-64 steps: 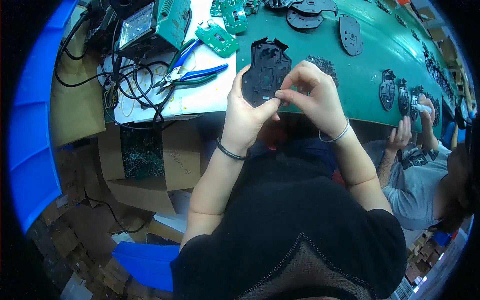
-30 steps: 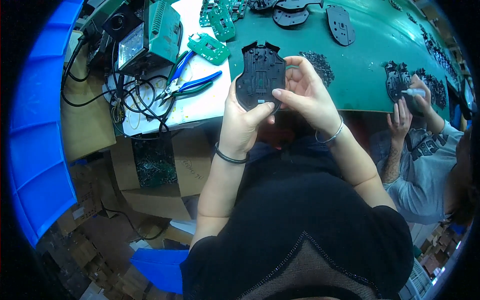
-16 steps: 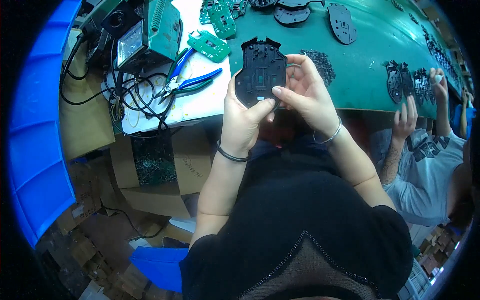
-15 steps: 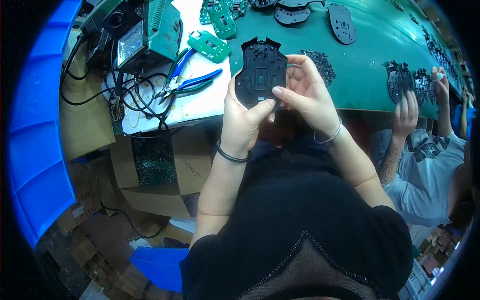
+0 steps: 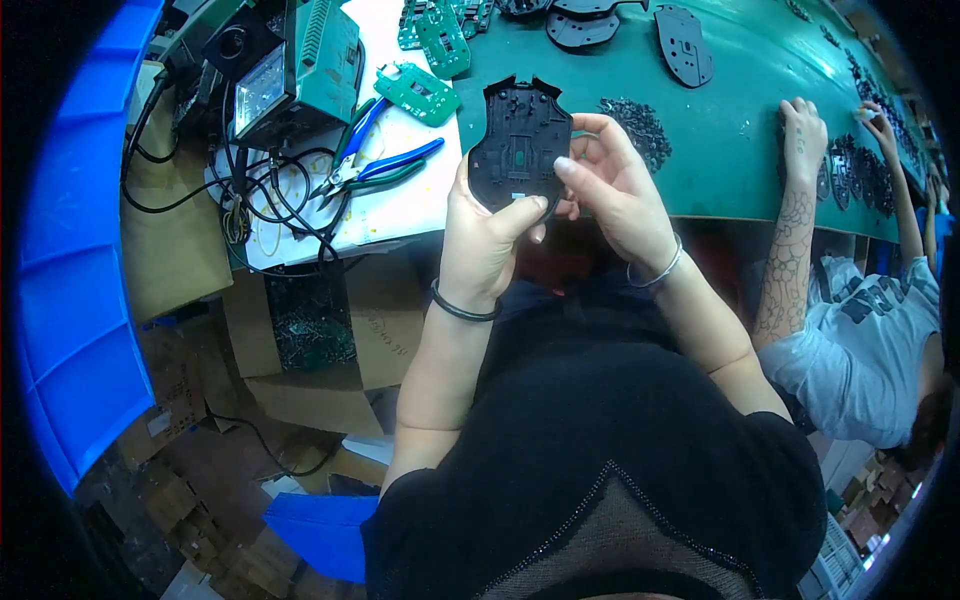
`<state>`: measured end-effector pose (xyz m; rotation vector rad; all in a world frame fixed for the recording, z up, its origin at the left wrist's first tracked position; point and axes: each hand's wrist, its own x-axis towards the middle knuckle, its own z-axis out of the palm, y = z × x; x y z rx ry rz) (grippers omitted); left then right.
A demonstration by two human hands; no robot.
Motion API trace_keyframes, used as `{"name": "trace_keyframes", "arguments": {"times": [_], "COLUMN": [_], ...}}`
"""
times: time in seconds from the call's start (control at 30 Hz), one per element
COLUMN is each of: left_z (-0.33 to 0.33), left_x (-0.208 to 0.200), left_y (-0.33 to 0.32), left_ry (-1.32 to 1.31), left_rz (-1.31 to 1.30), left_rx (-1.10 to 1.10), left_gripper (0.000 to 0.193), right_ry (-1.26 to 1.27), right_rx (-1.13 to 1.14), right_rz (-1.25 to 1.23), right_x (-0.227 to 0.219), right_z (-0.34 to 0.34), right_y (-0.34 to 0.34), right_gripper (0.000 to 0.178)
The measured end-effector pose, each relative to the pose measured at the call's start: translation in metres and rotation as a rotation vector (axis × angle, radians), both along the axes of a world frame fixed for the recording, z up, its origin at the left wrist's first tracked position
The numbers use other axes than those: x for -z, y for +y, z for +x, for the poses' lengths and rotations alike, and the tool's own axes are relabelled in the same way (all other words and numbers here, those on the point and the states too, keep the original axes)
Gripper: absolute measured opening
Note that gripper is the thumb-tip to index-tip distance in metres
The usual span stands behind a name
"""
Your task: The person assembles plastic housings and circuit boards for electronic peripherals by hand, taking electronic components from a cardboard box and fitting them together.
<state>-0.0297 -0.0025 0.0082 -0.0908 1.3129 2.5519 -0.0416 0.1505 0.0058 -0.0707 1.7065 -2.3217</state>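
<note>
Green table (image 5: 740,110) is carrying dark flat parts and circuit boards (image 5: 420,92). Above its near edge, the left hand (image 5: 487,235) is gripping a black mouse base (image 5: 520,145), while the right hand (image 5: 612,195) is pinching its right rim.

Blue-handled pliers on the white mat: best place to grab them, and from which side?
Take the blue-handled pliers by the two handles, which splay toward the green bench's edge. Come from the right: black cables and the green box crowd the jaw end. Both the left hand and the right hand now hold the black shell.
</note>
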Motion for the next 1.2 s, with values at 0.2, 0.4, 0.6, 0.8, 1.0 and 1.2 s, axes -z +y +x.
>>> {"name": "trace_keyframes", "arguments": {"times": [0.2,0.4,0.6,0.8,1.0,1.2], "left_z": [0.001,0.001,-0.003,-0.010,-0.018,-0.022], "left_x": [0.001,0.006,0.010,0.018,0.015,0.012], "left_y": [0.004,0.023,0.020,0.018,0.023,0.026], "left_ry": [-0.019,0.008,-0.011,-0.046,-0.077,-0.053], "left_rz": [-0.018,-0.085,-0.142,-0.166,-0.145,-0.152], "left_rx": [-0.017,0.032,0.139,0.099,0.103,0.084], "left_gripper": [0.046,0.053,0.050,0.017,0.015,0.011], "right_ry": [0.027,0.020,0.234,0.235,0.442,0.276], "right_rx": [0.052,0.145,0.349,0.360,0.447,0.475], "right_rz": [-0.008,0.068,0.888,1.309,1.687,1.511], "right_x": [-0.003,-0.008,-0.007,0.003,-0.018,-0.003], "right_z": [0.000,-0.009,-0.048,-0.061,-0.122,-0.179], "right_y": [0.000,0.014,0.154,0.206,0.134,0.163], "right_gripper": [0.040,0.032,0.029,0.035,0.092,0.091]}}
